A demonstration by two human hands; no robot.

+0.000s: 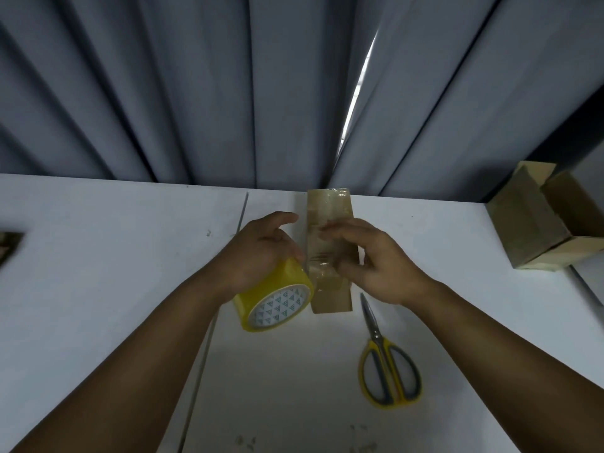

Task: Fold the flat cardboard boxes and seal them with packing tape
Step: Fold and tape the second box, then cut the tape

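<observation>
A small folded cardboard box (330, 207) lies lengthwise on the white table (114, 256), with shiny clear tape along its top. My left hand (261, 250) grips a yellow roll of packing tape (274, 299) just left of the box, the roll's core facing me. A strip of tape runs from the roll onto the box. My right hand (376, 259) is over the box's right side, fingers loosely bent and pressing on the taped top. The box's middle is partly hidden by my fingers.
Yellow-handled scissors (385, 364) lie shut on the table, near right of the box. An open cardboard box (539, 223) stands at the table's right edge. A bit of cardboard (9, 246) shows at the far left. Grey curtains (196, 93) hang behind the table.
</observation>
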